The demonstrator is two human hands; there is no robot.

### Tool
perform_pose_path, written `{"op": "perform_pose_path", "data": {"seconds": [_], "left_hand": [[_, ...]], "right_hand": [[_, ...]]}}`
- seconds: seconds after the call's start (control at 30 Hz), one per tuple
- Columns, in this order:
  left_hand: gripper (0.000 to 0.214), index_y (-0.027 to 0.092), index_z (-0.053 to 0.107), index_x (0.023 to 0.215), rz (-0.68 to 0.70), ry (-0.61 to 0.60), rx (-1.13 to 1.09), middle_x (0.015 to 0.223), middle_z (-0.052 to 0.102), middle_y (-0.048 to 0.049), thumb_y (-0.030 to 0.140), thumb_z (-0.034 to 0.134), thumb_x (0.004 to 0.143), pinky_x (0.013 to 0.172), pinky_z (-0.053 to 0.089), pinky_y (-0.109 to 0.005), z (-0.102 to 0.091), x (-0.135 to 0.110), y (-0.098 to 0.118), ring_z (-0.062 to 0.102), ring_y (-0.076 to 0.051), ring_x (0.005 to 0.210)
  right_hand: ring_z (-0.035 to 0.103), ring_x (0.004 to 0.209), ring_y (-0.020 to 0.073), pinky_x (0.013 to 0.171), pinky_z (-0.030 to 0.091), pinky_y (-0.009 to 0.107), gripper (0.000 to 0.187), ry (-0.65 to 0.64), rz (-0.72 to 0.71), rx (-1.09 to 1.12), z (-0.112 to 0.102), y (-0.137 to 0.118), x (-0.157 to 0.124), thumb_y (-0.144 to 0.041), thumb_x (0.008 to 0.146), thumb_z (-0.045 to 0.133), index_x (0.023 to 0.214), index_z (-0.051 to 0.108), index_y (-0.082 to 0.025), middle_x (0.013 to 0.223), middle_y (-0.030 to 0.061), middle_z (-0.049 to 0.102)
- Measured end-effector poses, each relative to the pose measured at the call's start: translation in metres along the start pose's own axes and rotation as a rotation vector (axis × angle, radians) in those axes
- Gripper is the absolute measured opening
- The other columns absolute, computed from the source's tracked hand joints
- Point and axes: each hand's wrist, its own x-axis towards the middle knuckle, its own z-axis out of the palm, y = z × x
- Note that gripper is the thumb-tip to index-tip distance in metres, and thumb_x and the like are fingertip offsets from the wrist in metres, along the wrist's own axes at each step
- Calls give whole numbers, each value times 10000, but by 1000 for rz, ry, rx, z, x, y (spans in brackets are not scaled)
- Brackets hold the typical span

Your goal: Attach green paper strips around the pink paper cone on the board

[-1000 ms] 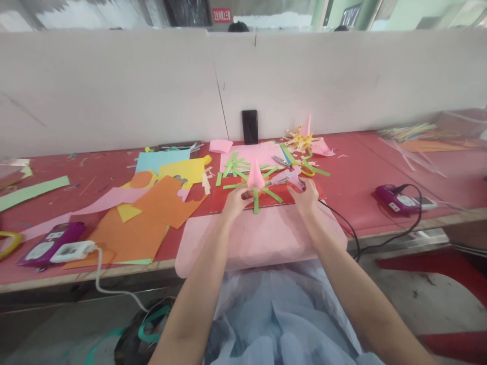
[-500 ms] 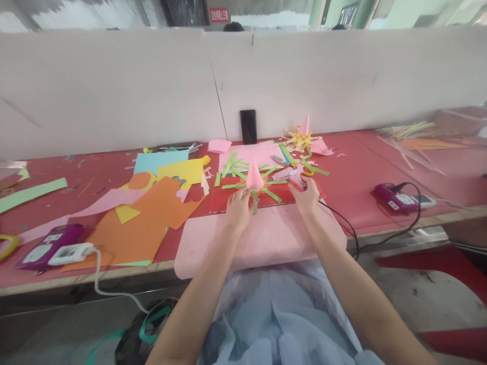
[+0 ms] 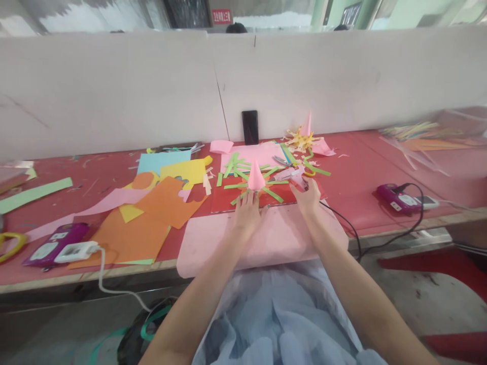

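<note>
A small pink paper cone (image 3: pixel 256 177) stands upright on a red card (image 3: pixel 224 199), with green paper strips (image 3: pixel 271 194) fanned out around its base. My left hand (image 3: pixel 248 209) lies just in front of the cone, fingers stretched toward its base and the strips. My right hand (image 3: pixel 306 193) is closed round the handle of a pink glue gun (image 3: pixel 289 175), whose black cord (image 3: pixel 344 224) runs off the table edge. A large pink sheet (image 3: pixel 266 238) lies under both wrists.
Orange (image 3: pixel 152 218), yellow (image 3: pixel 187 171) and blue (image 3: pixel 162 159) paper sheets cover the left side. A purple glue gun with a white plug (image 3: pixel 57 246) lies at the near left, another purple device (image 3: pixel 397 198) at the right. A black phone (image 3: pixel 250 127) leans on the white partition. Scissors (image 3: pixel 280 161) lie behind.
My left hand has slid right, from beside the cone's left base to directly in front of it. The green strip that lay in front of the cone is now hidden under it. My right hand has barely moved.
</note>
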Motion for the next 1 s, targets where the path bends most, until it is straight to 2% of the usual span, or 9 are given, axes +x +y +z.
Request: {"op": "perform_pose_path", "data": {"seconds": [0.33,0.47,0.57,0.63,0.7,0.77,0.83,0.9,1.0], "left_hand": [[570,88,453,1320,9,-23,68,1383,446,-179,466,376,901,1121,180,-472,-2,1,6,324,-301,1332],[554,63,505,1263,18,5,-5,1335,477,-211,464,414,891,1116,190,-483,-4,6,2,365,-313,1304],[386,154,610,1122,-24,20,-161,1218,572,-144,395,392,914,1080,276,-466,-9,20,-10,486,-275,1197],[306,180,658,985,-103,-8,-289,1110,626,-110,301,384,919,980,404,-399,-16,33,-21,573,-239,1068],[276,181,648,999,-192,78,-370,1071,632,-105,232,394,905,865,473,-349,-24,44,-31,617,-219,951],[269,181,639,1018,-237,255,-362,1073,627,-107,205,398,900,876,465,-354,-33,54,-36,601,-225,985],[260,184,606,1097,-203,373,-353,1112,612,-106,226,471,878,930,437,-365,-39,62,-35,563,-235,1066],[308,189,581,1142,-152,394,-375,1131,603,-101,256,556,842,956,424,-366,-41,69,-30,548,-232,1088],[276,183,615,1074,-149,387,-422,1101,613,-96,266,611,811,957,424,-345,-40,80,-22,550,-220,1078]], "right_hand": [[561,859,182,826,450,321,415,-12,13,11,-1,-3,-1,-398,649,639,994,584,-173,979,72,619],[557,855,183,818,453,330,427,-16,24,1,0,0,0,-420,647,636,994,585,-177,993,75,611],[557,857,188,801,458,328,442,-1,36,11,2,2,1,-438,639,638,987,586,-171,977,78,610],[558,854,190,784,459,324,443,14,35,18,2,3,2,-442,635,634,978,587,-164,952,79,609],[555,841,190,771,459,325,439,31,39,14,3,4,3,-443,634,627,972,586,-165,931,75,609],[551,825,187,766,458,328,440,37,57,14,3,3,4,-446,628,627,969,584,-170,924,69,611],[549,816,185,766,457,328,448,31,78,27,3,2,4,-452,619,633,966,583,-171,923,66,612],[548,823,184,769,454,325,454,28,83,41,2,1,3,-458,619,634,966,583,-170,928,66,612],[543,824,182,765,450,320,451,31,87,41,1,-2,2,-464,625,629,967,584,-174,937,66,614]]}}
